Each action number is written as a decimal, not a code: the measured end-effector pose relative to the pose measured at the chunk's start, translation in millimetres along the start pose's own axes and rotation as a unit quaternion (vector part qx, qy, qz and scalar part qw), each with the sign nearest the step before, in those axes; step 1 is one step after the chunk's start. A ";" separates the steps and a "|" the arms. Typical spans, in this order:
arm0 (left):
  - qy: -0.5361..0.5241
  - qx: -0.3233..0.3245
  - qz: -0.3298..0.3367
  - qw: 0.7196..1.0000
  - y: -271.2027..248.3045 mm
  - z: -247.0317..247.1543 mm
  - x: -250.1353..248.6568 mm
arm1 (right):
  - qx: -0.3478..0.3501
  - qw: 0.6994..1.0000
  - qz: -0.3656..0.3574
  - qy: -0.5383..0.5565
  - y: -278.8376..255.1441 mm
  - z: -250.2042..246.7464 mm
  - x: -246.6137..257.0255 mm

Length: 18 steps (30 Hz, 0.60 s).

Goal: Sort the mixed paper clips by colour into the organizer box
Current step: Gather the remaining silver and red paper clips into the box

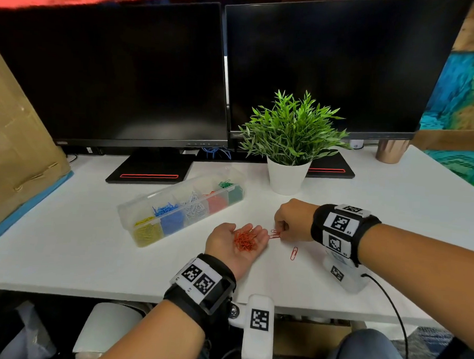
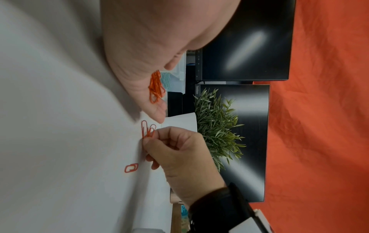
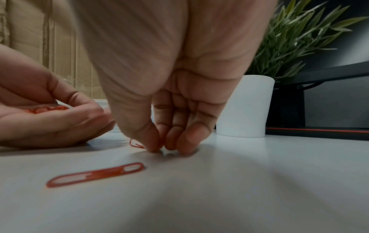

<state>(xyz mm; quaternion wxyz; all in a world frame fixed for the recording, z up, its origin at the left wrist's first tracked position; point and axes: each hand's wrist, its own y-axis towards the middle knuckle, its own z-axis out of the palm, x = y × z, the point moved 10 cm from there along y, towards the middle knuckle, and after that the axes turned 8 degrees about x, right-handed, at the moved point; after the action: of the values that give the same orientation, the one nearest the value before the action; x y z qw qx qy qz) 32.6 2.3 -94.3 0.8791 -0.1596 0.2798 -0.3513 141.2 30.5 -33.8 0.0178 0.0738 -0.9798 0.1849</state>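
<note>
While the right hand (image 1: pixel 292 221) pinches red clips (image 1: pixel 274 234) off the desk (image 1: pixel 392 213), the cupped left hand (image 1: pixel 237 240) cradles a red pile (image 1: pixel 244 240) that may spill if tilted before reaching the organizer box (image 1: pixel 180 209).

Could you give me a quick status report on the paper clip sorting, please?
Left hand palm up, cupping a pile of red clips. Right hand pinching red clips off the desk; one loose red clip remains. Organizer box open, path unobstructed.

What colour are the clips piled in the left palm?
Red-orange clips in the left hand; clearest in the head view.
</note>
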 end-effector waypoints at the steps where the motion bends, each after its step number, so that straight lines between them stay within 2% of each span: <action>1: 0.002 0.001 -0.001 1.000 -0.3 0.0 0.1 | 0.004 1.000 0.010 0.007 0.9 3.3 -2.7; 4: 0.015 0.002 -0.005 1.000 -0.2 -0.6 1.0 | 0.002 0.999 0.030 0.027 2.1 3.9 -10.5; 6: 0.022 0.004 -0.006 1.000 0.4 0.0 1.7 | -0.040 0.997 0.024 0.059 -1.1 -10.0 -12.1; 8: 0.024 0.005 -0.007 1.000 0.9 1.5 3.0 | -0.080 0.990 -0.002 0.112 -6.8 -27.1 -6.1; 11: 0.004 0.013 -0.013 1.000 3.6 4.6 6.2 | -0.062 0.977 -0.054 0.195 -14.4 -35.3 12.2; 15: -0.029 0.019 -0.020 0.999 6.8 6.4 9.2 | -0.048 0.988 -0.050 0.140 -19.1 -34.6 11.1; 18: -0.025 0.011 -0.009 1.000 8.7 3.3 6.1 | 0.010 0.996 -0.029 0.083 -23.4 -18.5 3.2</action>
<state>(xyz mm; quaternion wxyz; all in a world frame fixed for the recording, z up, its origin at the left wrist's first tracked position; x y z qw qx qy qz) 42.9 4.4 -98.1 0.8843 -0.1618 0.2523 -0.3580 141.7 15.3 -8.0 0.1032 0.0867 -0.9705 0.2000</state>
